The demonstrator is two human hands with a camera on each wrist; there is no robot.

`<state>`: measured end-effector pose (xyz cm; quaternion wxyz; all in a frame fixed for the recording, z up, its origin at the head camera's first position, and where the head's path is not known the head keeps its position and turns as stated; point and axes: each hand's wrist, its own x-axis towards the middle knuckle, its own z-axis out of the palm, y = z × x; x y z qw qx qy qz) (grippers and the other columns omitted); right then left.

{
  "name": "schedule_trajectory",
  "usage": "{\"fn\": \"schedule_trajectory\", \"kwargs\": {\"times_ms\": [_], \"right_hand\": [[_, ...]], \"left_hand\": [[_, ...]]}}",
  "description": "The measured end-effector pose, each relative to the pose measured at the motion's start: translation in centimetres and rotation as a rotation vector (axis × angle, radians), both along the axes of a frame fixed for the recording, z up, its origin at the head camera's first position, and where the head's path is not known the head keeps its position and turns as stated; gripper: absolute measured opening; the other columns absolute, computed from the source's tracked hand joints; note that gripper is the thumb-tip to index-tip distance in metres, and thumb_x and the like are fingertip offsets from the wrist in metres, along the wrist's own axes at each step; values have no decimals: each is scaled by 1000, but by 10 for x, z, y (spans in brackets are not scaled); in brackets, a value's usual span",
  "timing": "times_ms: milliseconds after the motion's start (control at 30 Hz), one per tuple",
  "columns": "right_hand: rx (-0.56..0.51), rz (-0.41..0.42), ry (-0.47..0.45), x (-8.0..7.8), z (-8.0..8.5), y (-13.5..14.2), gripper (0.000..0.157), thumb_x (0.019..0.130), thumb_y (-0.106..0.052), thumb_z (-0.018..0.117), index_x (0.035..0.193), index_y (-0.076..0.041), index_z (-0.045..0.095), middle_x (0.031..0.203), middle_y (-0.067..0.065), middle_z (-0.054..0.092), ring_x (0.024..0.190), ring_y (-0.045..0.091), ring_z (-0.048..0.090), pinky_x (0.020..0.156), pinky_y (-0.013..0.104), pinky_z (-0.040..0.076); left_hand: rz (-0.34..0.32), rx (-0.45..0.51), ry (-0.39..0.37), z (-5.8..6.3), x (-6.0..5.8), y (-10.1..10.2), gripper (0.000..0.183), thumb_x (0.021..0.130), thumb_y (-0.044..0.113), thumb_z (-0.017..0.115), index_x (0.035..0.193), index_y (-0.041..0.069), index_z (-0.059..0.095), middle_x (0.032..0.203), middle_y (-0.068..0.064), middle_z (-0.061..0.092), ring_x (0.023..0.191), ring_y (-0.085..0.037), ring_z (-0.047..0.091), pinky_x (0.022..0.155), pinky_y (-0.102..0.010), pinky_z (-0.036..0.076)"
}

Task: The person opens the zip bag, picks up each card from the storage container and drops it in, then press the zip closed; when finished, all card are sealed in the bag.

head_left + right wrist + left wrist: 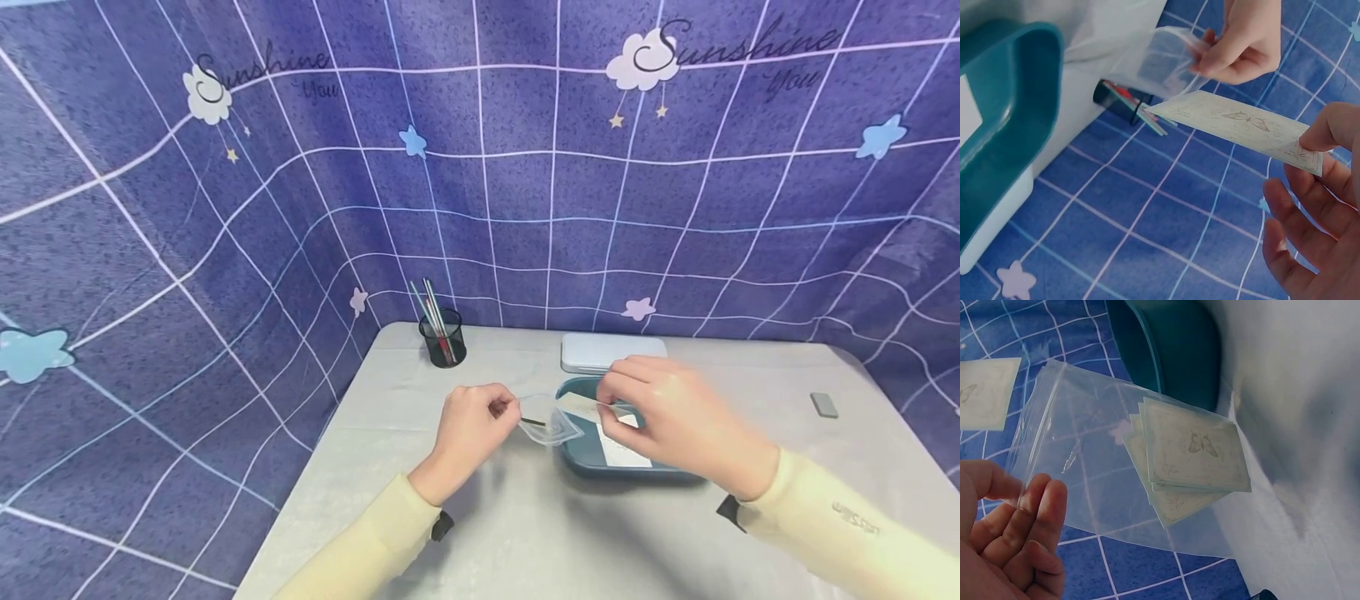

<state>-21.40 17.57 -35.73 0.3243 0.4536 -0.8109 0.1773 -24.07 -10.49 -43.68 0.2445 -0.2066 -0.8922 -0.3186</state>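
Observation:
My left hand (474, 423) pinches the edge of a clear zip bag (1094, 437) near its seal strip. Several pale cards (1200, 453) lie stacked inside it, the front one printed with a butterfly. Between thumb and fingers, my right hand (671, 408) pinches a single butterfly card (1241, 125) by one end. Its far end points toward the bag; whether it touches the bag I cannot tell. Below the right hand stands a teal bin (581, 465), and a white card (628, 457) shows inside it.
A pale flat case (592, 354) lies behind the bin. At the back left stands a black mesh cup (445, 350) with pens and sticks. A small grey block (823, 405) is at the right. Patterned blue cloth (525, 183) hangs around the table.

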Motion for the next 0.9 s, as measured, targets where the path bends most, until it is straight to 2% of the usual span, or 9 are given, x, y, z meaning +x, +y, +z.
{"fn": "schedule_trajectory", "kwargs": {"times_ms": [167, 333, 533, 733, 900], "right_hand": [[-15, 23, -27, 0, -4, -14, 8, 82, -14, 65, 82, -21, 61, 80, -15, 54, 70, 8, 51, 63, 29, 46], [-16, 30, -52, -4, -16, -25, 11, 82, -12, 65, 81, -22, 59, 80, -16, 52, 70, 8, 50, 64, 31, 46], [-21, 31, -53, -10, -31, -33, 11, 83, -11, 64, 82, -20, 59, 80, -11, 56, 71, 9, 51, 69, 34, 49], [-25, 9, -34, -15, -43, -37, 11, 82, -11, 67, 83, -20, 61, 82, -11, 57, 72, 10, 53, 68, 35, 49], [-24, -19, 37, -20, -54, -40, 14, 79, -9, 71, 84, -18, 62, 83, -9, 59, 72, 14, 55, 65, 35, 47]], "left_hand": [[-1, -2, -2, -1, -1, -1, 13, 83, 14, 70, 75, 20, 78, 64, 17, 65, 57, 3, 57, 62, -24, 49], [2, -4, -5, -1, -1, -1, 13, 83, 14, 70, 75, 21, 78, 64, 17, 65, 57, 3, 57, 63, -24, 49], [4, -10, -8, -1, 0, -2, 12, 83, 14, 71, 76, 21, 78, 64, 17, 65, 57, 3, 57, 62, -24, 49], [-2, -16, -1, -1, 0, -2, 12, 83, 13, 70, 76, 20, 78, 65, 16, 66, 58, 3, 58, 62, -24, 50], [0, -19, 5, -1, 0, -2, 12, 82, 13, 71, 76, 20, 78, 65, 16, 66, 58, 3, 58, 62, -24, 50]]}}
